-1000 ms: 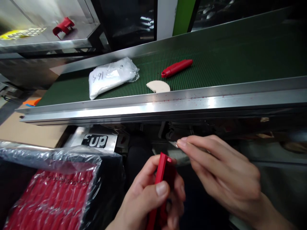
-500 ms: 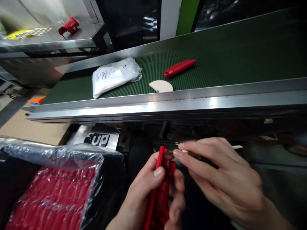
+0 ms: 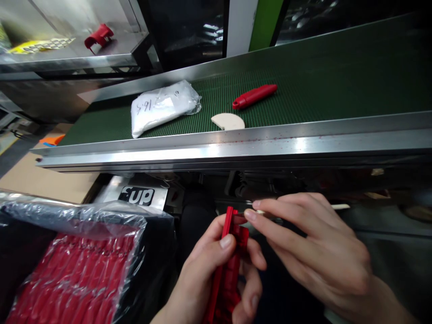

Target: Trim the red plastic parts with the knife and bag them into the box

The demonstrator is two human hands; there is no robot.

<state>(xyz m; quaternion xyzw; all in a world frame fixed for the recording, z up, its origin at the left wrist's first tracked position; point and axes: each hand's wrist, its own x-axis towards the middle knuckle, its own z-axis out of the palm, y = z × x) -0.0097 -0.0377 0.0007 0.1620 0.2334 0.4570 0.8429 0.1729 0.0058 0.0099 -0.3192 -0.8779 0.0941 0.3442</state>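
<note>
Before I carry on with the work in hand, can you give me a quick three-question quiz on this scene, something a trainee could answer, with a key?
1. Which hand grips the hollow red plastic part?

2. True or false: as the camera sees it, the plastic-wrapped white packet lies to the left of the elongated red piece on the green conveyor belt.

3. What do the fingers of the right hand hold?
A) a roll of tape
B) a thin pale stick
C) a folded cloth

Key:
1. The left hand.
2. True.
3. B.
</note>
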